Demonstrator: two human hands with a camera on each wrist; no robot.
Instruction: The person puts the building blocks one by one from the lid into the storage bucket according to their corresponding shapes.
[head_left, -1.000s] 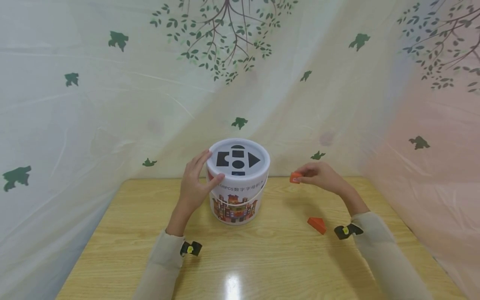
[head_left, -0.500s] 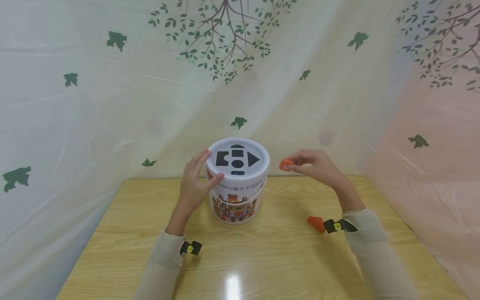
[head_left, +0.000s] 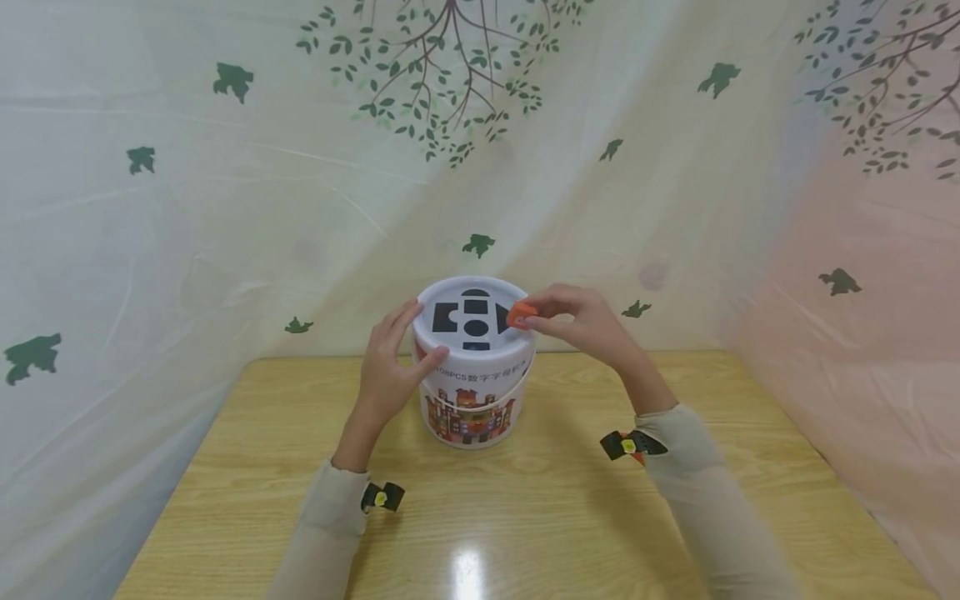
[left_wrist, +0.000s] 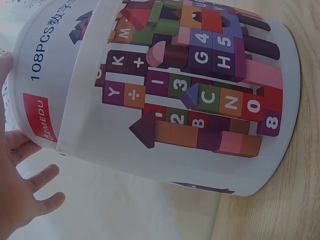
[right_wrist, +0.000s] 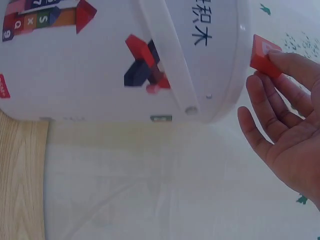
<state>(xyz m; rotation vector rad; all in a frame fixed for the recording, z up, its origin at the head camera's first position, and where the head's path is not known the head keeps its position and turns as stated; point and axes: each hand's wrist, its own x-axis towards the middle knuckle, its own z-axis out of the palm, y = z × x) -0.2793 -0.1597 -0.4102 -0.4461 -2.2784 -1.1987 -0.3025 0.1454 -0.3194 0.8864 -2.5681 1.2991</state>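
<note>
A white toy-block bucket (head_left: pixel 461 392) stands upright, its lid (head_left: pixel 459 344) cut with several shaped holes. My left hand (head_left: pixel 386 371) rests on the lid's left rim, thumb in front and fingers spread farther back; the left wrist view shows those fingers (left_wrist: pixel 45 177) fairly straight. My right hand (head_left: pixel 581 321) pinches a small orange-red block (head_left: pixel 521 315) with a white mark between thumb and fingers. The block is over the lid's right side and overlaps the triangular hole (head_left: pixel 502 317). In the right wrist view the held block (right_wrist: pixel 265 55) is close beside the lid's edge.
On the wooden table (head_left: pixel 480 508), a second orange-red block (head_left: pixel 638 457) is mostly hidden behind the right wrist's black strap (head_left: pixel 622 445). The bucket's white handle (head_left: pixel 480 408) hangs down its front. A leaf-patterned curtain (head_left: pixel 337 208) rises behind the table.
My right hand has carried the pinched block left and slightly up, from beside the bucket to over its lid. The right wrist now covers most of the second block. My left hand stays put.
</note>
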